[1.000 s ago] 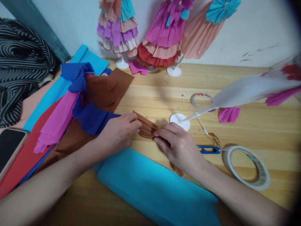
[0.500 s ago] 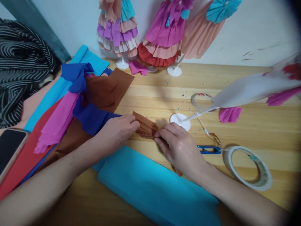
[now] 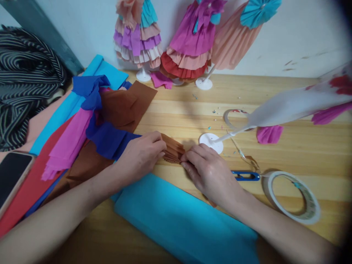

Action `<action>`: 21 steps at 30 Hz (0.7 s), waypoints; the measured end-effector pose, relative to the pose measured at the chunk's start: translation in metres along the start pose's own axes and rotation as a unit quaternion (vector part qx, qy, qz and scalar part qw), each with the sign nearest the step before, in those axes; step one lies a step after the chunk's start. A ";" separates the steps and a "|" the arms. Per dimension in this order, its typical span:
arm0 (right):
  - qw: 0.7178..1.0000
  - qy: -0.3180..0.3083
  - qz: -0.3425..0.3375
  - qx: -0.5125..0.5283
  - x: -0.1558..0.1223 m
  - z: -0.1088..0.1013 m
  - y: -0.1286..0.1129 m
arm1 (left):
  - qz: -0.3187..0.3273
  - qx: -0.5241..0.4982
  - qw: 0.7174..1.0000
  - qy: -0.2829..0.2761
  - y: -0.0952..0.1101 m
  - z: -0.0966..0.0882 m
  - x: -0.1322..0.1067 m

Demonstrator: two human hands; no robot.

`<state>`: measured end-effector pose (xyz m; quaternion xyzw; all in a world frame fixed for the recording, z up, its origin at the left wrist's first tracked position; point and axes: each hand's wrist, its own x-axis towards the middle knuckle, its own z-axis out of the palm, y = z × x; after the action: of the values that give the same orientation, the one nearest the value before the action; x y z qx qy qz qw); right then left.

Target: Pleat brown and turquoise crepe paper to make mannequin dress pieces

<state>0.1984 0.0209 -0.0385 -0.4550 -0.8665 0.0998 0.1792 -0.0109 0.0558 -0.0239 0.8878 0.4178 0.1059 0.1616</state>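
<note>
The turquoise paper (image 3: 181, 216) before you runs past the bottom edge. Your tape roll (image 3: 310, 203) bears print too blurred to read. Your left hand (image 3: 145, 153) and right hand (image 3: 209, 169) pinch the brown pleated strip (image 3: 173, 147) between them, partly hiding it.

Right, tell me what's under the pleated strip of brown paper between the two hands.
Pale wooden tabletop shows just beside the pleated brown paper strip. Whatever lies directly beneath is covered; the left hand and right hand also block some of the view.
</note>
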 end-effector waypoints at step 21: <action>1.000 0.008 -0.021 0.021 -0.003 -0.006 -0.003 | 0.101 0.101 0.990 0.012 0.016 0.006 -0.011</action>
<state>0.2002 0.0171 -0.0323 -0.4340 -0.8720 0.1104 0.1978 -0.0047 0.0366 -0.0241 0.9359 0.3364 0.0895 0.0544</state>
